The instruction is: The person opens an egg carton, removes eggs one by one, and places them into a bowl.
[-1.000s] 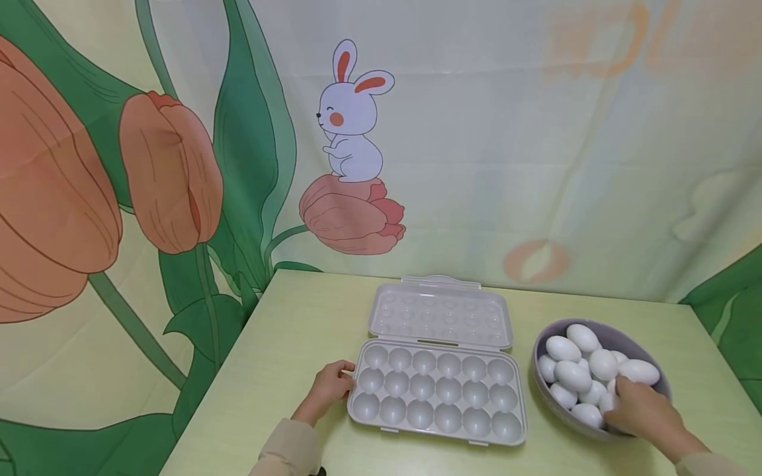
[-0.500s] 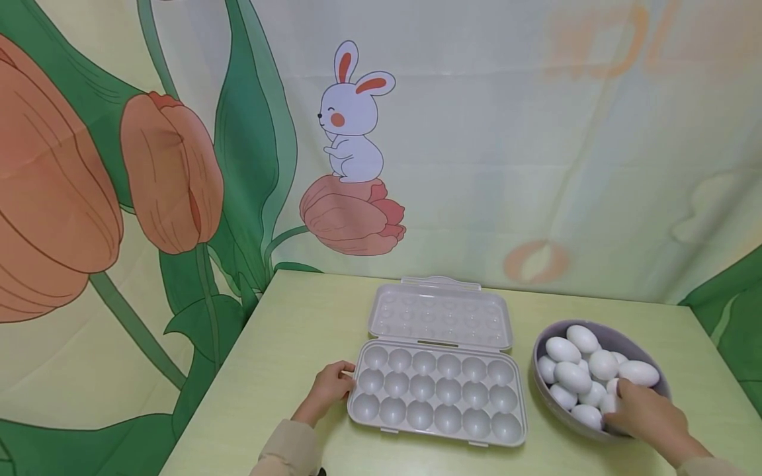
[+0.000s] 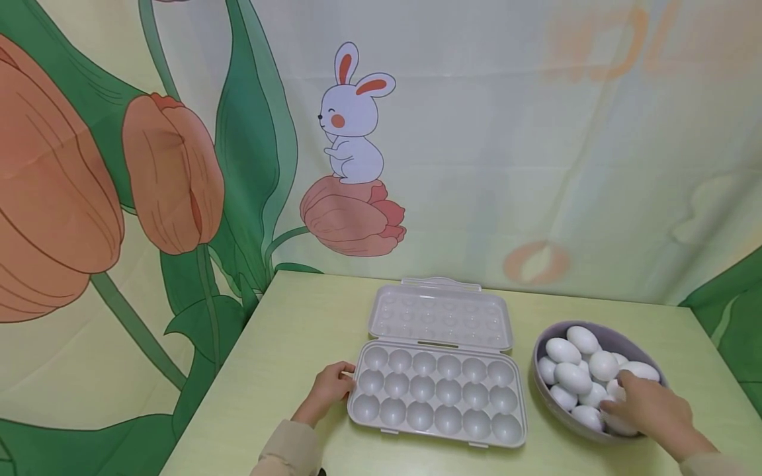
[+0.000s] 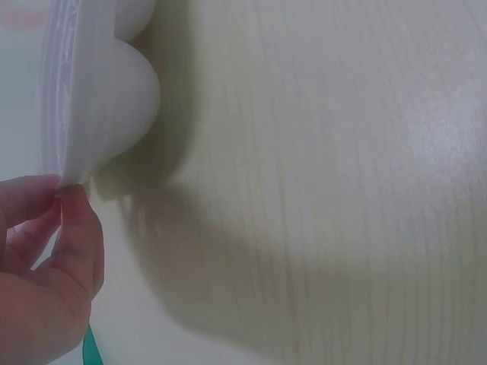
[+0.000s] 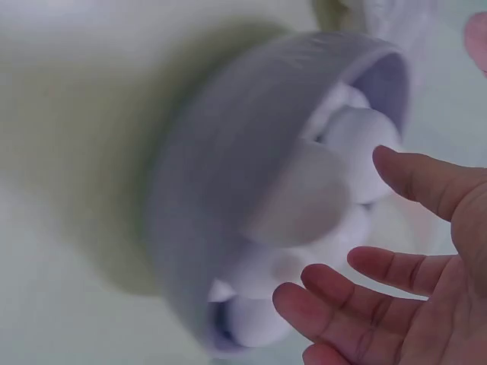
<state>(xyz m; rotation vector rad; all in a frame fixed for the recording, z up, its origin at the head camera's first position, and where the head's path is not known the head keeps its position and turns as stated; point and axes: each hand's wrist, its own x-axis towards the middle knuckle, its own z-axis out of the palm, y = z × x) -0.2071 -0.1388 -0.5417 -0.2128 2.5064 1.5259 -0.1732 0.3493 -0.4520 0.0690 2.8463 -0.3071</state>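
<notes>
A grey plastic egg box (image 3: 436, 396) lies unfolded on the table, its lid (image 3: 440, 317) tipped back toward the wall and its round hollows bare. My left hand (image 3: 329, 389) pinches the box's left edge between thumb and fingers; in the left wrist view the hand (image 4: 49, 266) grips the rim, with rounded cup undersides (image 4: 129, 99) beside it. Over the right side of a grey-purple bowl (image 5: 221, 175) heaped with white eggs (image 3: 573, 378), my right hand (image 3: 651, 410) hovers. The right wrist view shows that hand (image 5: 411, 281) with fingers spread, holding nothing, near an egg (image 5: 304, 198).
The pale wood-grain table (image 3: 297, 317) carries the box in the middle and the bowl to its right. Behind it hangs a cloth backdrop (image 3: 464, 165) printed with tulips and a rabbit.
My right hand has come up and slightly right from among the eggs, its fingers now spread, and an egg beneath shows more. My left hand stays on the box's edge.
</notes>
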